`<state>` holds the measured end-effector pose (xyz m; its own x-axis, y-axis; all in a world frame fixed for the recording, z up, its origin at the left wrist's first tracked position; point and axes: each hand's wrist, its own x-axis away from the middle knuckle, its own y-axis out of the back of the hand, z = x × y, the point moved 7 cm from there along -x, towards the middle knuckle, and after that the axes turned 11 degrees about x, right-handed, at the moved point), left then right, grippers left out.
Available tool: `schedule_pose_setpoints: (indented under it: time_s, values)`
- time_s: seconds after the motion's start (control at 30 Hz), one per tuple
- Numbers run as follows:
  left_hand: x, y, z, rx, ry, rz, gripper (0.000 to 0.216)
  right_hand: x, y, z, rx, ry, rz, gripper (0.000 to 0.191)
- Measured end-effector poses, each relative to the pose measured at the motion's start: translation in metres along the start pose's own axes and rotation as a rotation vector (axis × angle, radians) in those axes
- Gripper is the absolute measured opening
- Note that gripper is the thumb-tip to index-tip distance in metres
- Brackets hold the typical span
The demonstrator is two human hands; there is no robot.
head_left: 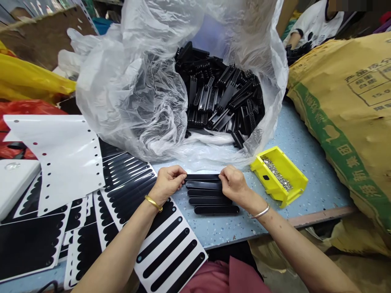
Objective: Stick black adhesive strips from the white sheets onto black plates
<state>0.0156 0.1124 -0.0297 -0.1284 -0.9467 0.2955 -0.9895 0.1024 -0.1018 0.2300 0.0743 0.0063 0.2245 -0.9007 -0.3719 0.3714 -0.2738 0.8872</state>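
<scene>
My left hand [169, 182] pinches the left end of a narrow black strip [203, 177], and my right hand [234, 183] grips its right end. The strip lies level at the far end of a column of several similar glossy black bars [210, 202] on the blue table. Whether it is a sticker alone or a sticker on a bar, I cannot tell. Left of the bars is a white-backed sheet of long black stickers [171, 248], partly under my left forearm. Bare white stripes show between its lower stickers.
A clear plastic bag [131, 101] full of black plastic pieces [220, 93] stands behind my hands. At right are a yellow bin [295, 179] of small metal parts and a large tan sack [345, 110]. More sticker sheets [30, 236] lie left. Another person [317, 24] sits back right.
</scene>
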Motion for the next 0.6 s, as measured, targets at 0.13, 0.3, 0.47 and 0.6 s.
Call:
schedule_pose_setpoints:
  time_s: [0.13,0.3,0.47,0.6]
  values:
    - [-0.001,0.000,0.002,-0.005,0.001,-0.003,0.015,0.002,0.001,0.000,0.006,0.033,-0.053,0.019]
    - [-0.001,0.000,0.004,-0.020,-0.003,-0.005,0.014,0.005,0.007,0.010,0.056,0.120,-0.097,0.025]
    - [-0.001,0.001,0.005,-0.017,0.001,-0.007,0.015,0.006,0.006,0.010,0.054,0.099,-0.088,0.026]
    - [-0.001,-0.001,0.003,-0.011,0.010,-0.011,0.015,0.001,0.001,-0.009,-0.077,-0.109,0.038,0.017]
